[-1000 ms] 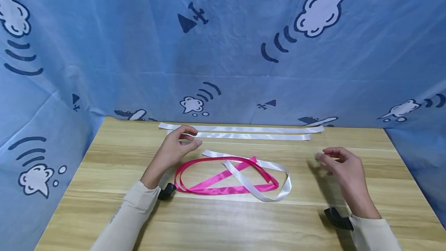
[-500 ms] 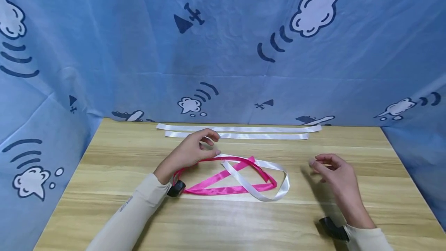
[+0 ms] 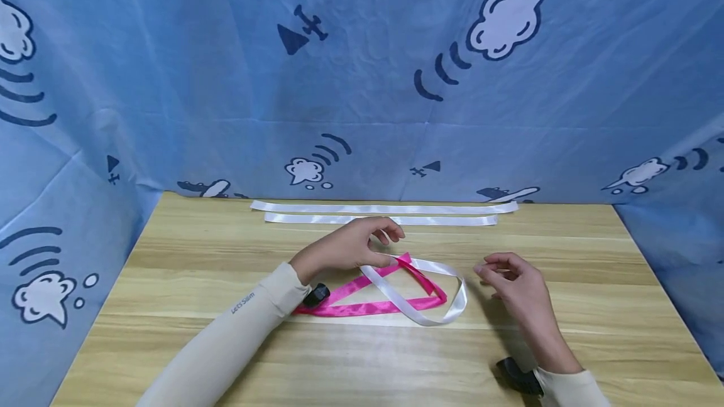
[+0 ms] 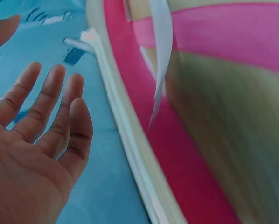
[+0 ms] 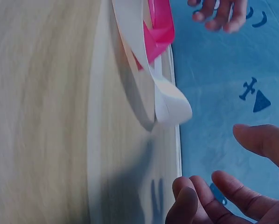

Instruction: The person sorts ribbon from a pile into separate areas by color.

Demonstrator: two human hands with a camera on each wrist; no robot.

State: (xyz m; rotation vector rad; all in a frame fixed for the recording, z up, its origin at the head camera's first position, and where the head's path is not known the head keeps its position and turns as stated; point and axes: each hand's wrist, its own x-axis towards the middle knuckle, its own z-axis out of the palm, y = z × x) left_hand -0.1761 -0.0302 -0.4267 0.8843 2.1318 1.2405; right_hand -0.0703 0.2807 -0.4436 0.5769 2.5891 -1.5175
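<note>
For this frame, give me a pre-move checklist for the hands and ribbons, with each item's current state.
1. Left hand free: ok, holding nothing.
2. Right hand free: ok, holding nothing.
3. Pink ribbon clear of the looped white ribbon: not ok, they cross.
4. Pink ribbon's whole outline visible in the head view: not ok, left hand and sleeve cover part.
5. Rear white strip and nearer white strip separate: ok, wood shows between them.

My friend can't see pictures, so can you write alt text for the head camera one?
A person's left hand is over looped pink ribbon and curled white ribbon on a wood-grain table; the right hand is right of them. Neither hand holds anything. Behind lie two straight white ribbons before a blue cloth with cloud-like drawings.
</note>
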